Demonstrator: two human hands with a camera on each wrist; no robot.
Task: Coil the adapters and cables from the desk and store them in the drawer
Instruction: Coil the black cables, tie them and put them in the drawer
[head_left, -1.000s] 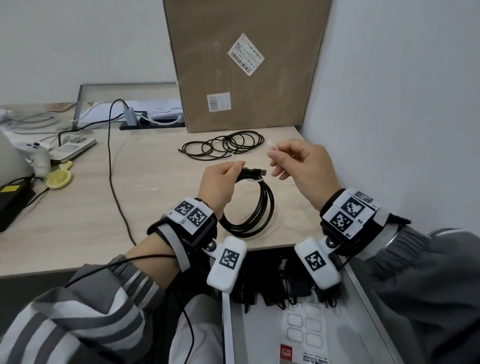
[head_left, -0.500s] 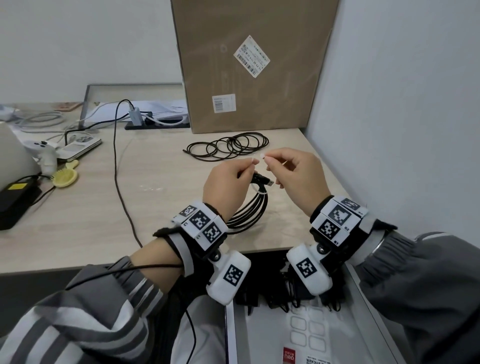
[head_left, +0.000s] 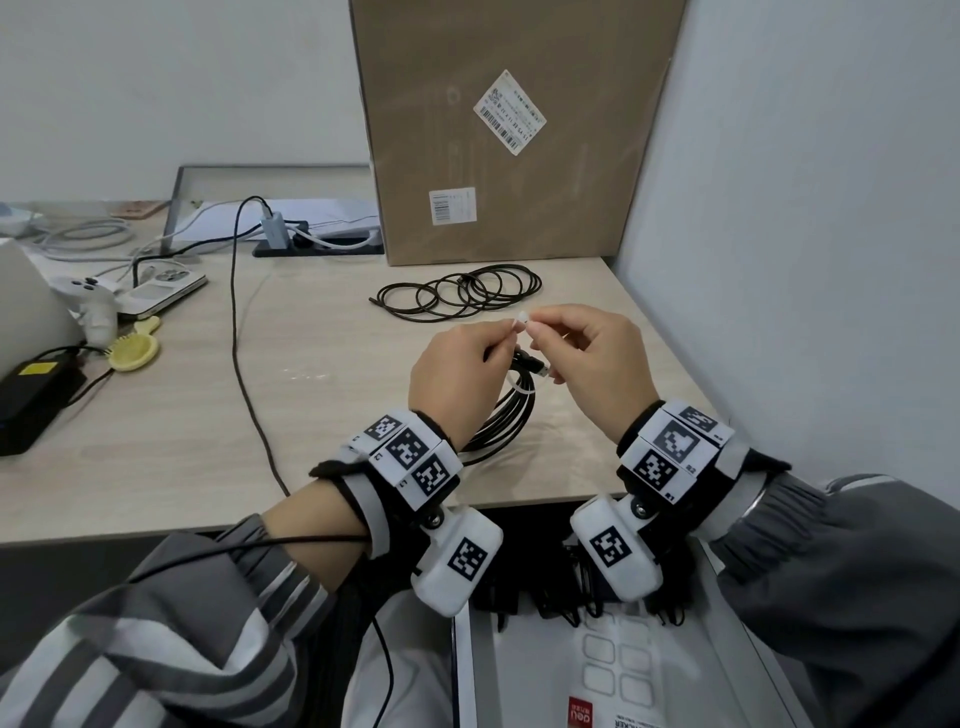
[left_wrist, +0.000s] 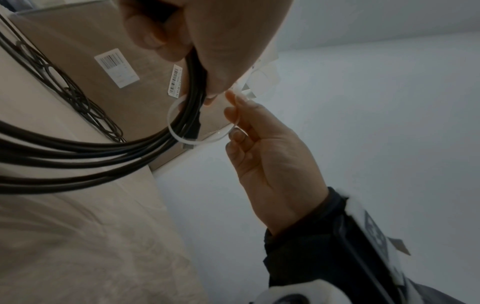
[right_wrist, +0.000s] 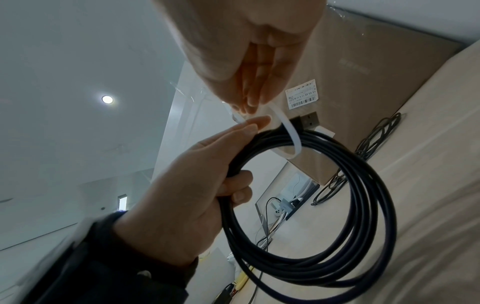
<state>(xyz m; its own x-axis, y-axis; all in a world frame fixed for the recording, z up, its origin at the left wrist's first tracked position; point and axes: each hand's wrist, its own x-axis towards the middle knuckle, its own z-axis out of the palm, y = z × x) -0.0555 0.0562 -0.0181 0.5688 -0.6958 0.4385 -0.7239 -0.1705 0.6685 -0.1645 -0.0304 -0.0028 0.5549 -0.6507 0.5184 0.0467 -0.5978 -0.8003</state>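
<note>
My left hand (head_left: 498, 338) grips a coiled black USB cable (head_left: 506, 421) near its plug (right_wrist: 309, 120), above the desk's front right part. A white tie (right_wrist: 291, 133) loops round the coil's strands. My right hand (head_left: 545, 327) pinches the tie's end beside the left index fingertip. In the left wrist view the tie (left_wrist: 179, 133) forms a loose ring around the cable (left_wrist: 103, 152). A second black cable (head_left: 460, 288) lies loosely coiled farther back. The open drawer (head_left: 519, 675) is below my wrists, with black adapters (head_left: 545, 597) at its back.
A big cardboard box (head_left: 509, 130) leans at the back against the wall (head_left: 805, 260) on the right. A long black cord (head_left: 239, 338) runs across the desk from a power strip (head_left: 311, 244). A yellow brush (head_left: 132, 353), black power brick (head_left: 31, 395) and white controller (head_left: 88, 296) sit left.
My hands have come together: the right hand brought the white tie from beside the plug to the coil, where it now rings the strands. The coil hangs lower and flatter.
</note>
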